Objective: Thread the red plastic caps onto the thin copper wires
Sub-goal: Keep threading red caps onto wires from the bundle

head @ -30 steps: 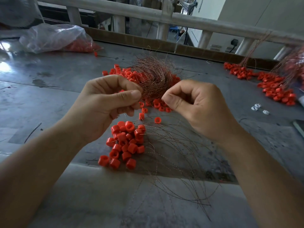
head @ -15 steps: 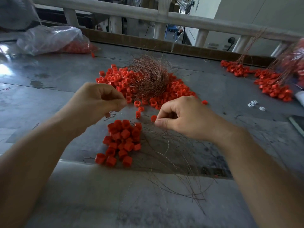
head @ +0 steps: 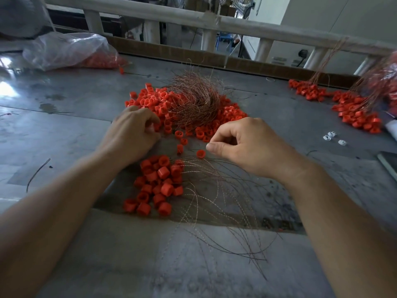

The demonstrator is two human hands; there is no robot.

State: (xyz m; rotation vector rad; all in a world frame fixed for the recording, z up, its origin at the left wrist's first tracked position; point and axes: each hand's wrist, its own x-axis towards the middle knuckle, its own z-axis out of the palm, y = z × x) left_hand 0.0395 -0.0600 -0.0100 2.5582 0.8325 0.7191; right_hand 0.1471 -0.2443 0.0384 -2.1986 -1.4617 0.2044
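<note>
A heap of loose red caps [head: 193, 112] lies mid-table around a nest of thin copper wires [head: 195, 100]. Nearer me sits a cluster of red caps [head: 156, 183] with long copper wires [head: 217, 203] fanning out to the right. My left hand [head: 131, 136] is down at the heap's left edge, fingers curled onto caps there; whether they grip one is hidden. My right hand [head: 245, 147] hovers right of a single red cap [head: 200, 154], thumb and forefinger pinched together, apparently on a fine wire.
A clear bag of red caps [head: 71, 50] lies at the back left. More caps on wires [head: 352, 108] are piled at the back right, with small white pieces [head: 332, 137] near them. A white railing [head: 214, 22] runs behind the grey table [head: 64, 117].
My left hand has dropped from a raised pinch and moved forward onto the loose cap heap. My right hand came down earlier and now stays beside the single cap.
</note>
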